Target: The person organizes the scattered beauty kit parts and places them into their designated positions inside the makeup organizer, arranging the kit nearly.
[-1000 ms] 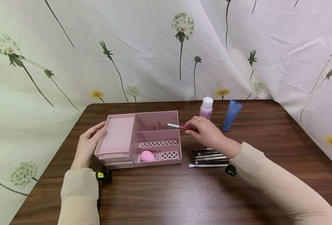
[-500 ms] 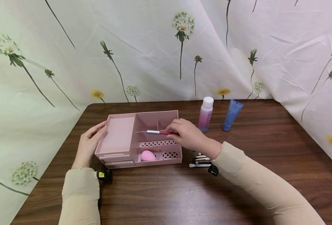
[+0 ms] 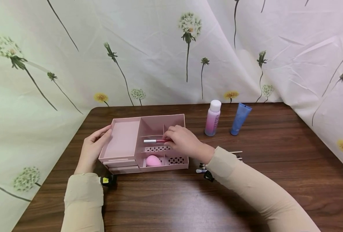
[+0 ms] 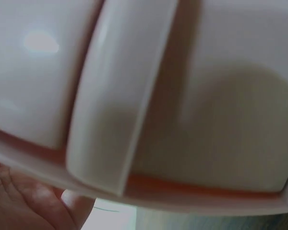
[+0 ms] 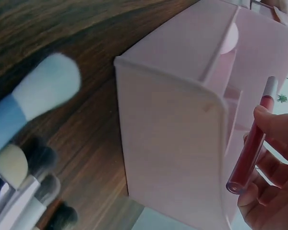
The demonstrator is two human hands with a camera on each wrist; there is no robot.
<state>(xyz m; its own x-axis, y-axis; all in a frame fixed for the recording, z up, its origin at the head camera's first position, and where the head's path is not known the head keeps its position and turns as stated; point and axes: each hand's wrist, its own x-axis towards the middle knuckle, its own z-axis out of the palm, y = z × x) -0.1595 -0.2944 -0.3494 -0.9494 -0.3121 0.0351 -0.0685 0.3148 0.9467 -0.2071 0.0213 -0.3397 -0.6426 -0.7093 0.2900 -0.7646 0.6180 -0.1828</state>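
I'd call it early on. L to R: box [image 3: 123, 138] has the sponge [image 3: 153, 160] in its front row, L cell, so that's in; gloss [image 3: 153, 141] is over the box, not yet set down; brushes [image 3: 201, 171], bottle [image 3: 212, 120] & blue tube [image 3: 240, 120] are outside on the table [image 3: 156, 203], so prob. left to do.

Fingers, same order: my L hand [image 3: 91, 148] rests on the box's left side, fingers fairly straight, nothing pinched that I can see. My R hand [image 3: 186, 139] pinches the gloss btwn thumb & fingers over the middle row; silver end pokes out left past the fingertips, red end out the other side per R wrist cam. Can't tell its exact ht vs. the dividers.
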